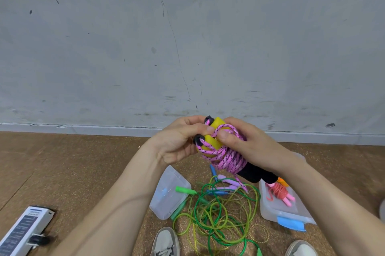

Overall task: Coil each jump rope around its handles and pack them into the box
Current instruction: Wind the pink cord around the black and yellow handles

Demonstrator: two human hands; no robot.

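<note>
Two hands hold one pink jump rope [228, 159] up in front of a grey wall [187, 47], above the floor [83, 162] and clear of it. The rope is wound in many turns around its pair of handles, whose yellow ends [210, 144] with black caps stick out towards the left hand [180, 140] and whose black grips [258, 172] point down to the right. The left hand's fingers are curled round the yellow ends, thumb and forefinger pinching a loop of the pink cord. The right hand [246, 145] is wrapped round the coil, its thumb pressed on the top turns. A loose pink tail hangs below the coil. On the floor below right lies a clear plastic box [287, 213] with a blue latch; inside it lies a red rope [279, 191] already wound on pink handles. A clear lid [168, 191] lies tilted to the left of the box. Between lid and box lies a tangle of green ropes [218, 216] with green handles, and purple handles [227, 180] lie at its far edge. A white carton [23, 230] lies at lower left. Two grey shoes [165, 243] show at the bottom edge.
</note>
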